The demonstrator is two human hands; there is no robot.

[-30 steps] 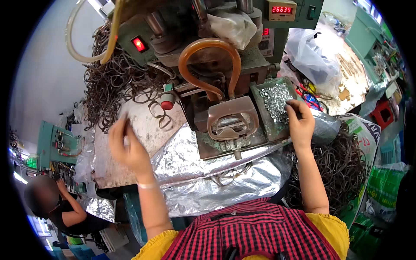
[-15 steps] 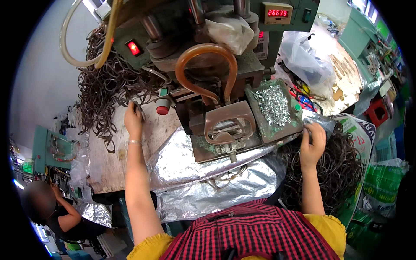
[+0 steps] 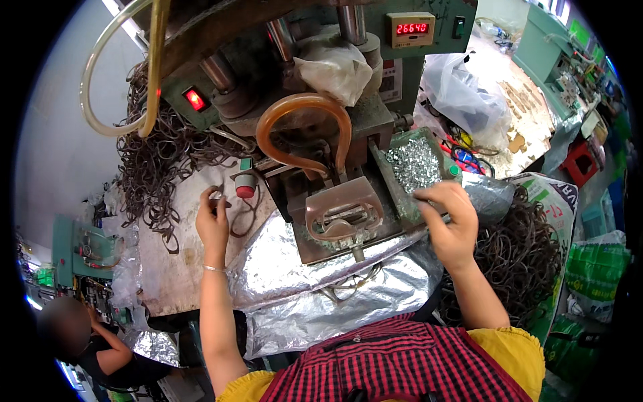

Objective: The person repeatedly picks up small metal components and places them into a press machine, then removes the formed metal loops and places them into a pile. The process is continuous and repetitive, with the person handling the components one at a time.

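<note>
My left hand [image 3: 213,221] is raised over the wooden tabletop, left of the press. Its thumb and fingers curl toward each other around a small dark bit I cannot make out. A thin brown loop [image 3: 249,221] lies just right of these fingers, below the red push button [image 3: 245,187]; whether they touch it is unclear. My right hand [image 3: 454,224] is at the near right corner of the metal tray [image 3: 404,204], thumb and forefinger pinched beside the small silvery metal pieces [image 3: 416,165]. Between my hands, the press's metal fixture [image 3: 343,208] has an oval frame at its front.
Tangled brown loops hang at the left [image 3: 144,174] and fill a sack at the right [image 3: 519,258]. Silver foil sheeting [image 3: 335,308] covers the near edge. A thick orange hose [image 3: 305,100] arches over the fixture. Another person [image 3: 110,348] sits at the far left.
My right hand has moved left from beside the tray to its near corner. My left hand has lowered slightly, and a brown loop now shows beside the red button. The view has shifted slightly.
</note>
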